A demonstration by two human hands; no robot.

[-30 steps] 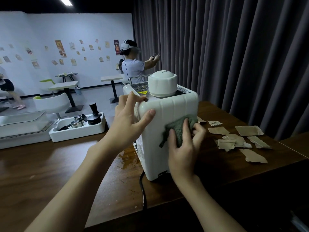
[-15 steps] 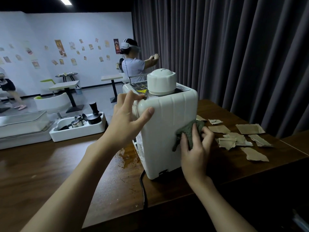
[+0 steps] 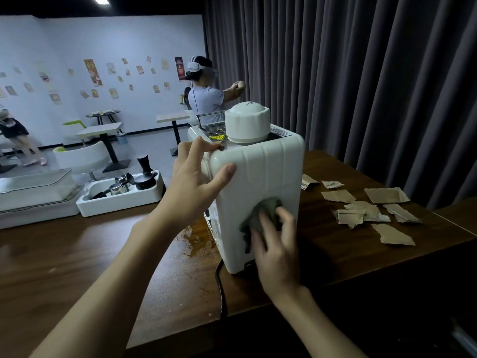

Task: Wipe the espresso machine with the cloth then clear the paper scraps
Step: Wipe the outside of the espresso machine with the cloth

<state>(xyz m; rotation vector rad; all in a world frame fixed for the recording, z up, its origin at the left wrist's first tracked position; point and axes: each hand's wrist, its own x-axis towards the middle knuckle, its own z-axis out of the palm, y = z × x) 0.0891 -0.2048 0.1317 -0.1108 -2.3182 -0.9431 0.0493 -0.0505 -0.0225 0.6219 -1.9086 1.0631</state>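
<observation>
**A:** What are the hands doing?

**B:** The right hand [image 3: 277, 244] has its fingers bent over the bunched cloth [image 3: 260, 215], pressing it low on the near panel of the machine [image 3: 258, 174]. The left hand [image 3: 196, 177] clamps the top left corner, thumb on the panel and fingers over the top.

**A:** How should the wipe go?

**B:** I'd spread the cloth flatter and follow the ribs from top to bottom. The left hand should brace, so the machine neither skids on the table [image 3: 77, 267] nor tugs the cord [image 3: 222, 288]. The scraps [image 3: 361, 210] lie loose to the right, apart from the cloth, and can wait until after.

**A:** What's hidden?

**B:** The machine's front faces away. I can't tell whether the panel is dirty. The stain [image 3: 196, 241] at its left base is blurred, and the hand covers much of the cloth.
</observation>
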